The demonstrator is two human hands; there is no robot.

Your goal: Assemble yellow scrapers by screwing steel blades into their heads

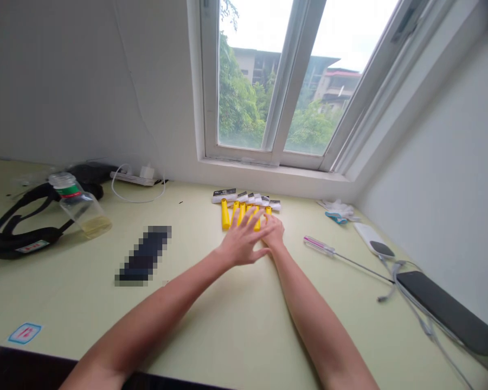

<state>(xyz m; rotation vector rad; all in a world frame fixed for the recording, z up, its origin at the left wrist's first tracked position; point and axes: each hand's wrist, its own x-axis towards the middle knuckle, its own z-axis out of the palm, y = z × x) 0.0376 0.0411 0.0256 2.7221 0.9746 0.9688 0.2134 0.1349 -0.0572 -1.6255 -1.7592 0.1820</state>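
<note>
Several yellow cylinders (225,214) stand side by side in a row near the back of the pale green table. Behind them lies a row of white packets with black labels (224,196). My left hand (244,241) is over the row, fingers spread, covering part of several cylinders and crossing in front of the other hand. My right hand (273,231) is at the right end of the row, beside the last yellow cylinder; its fingers are partly hidden, so what they hold cannot be made out.
On the left are a bottle with yellowish liquid (83,211), a black strap (20,244) and a pixelated dark object (144,257). To the right lie a screwdriver (319,245), white gloves (339,210), a white device (372,240), cables and a black device (451,314).
</note>
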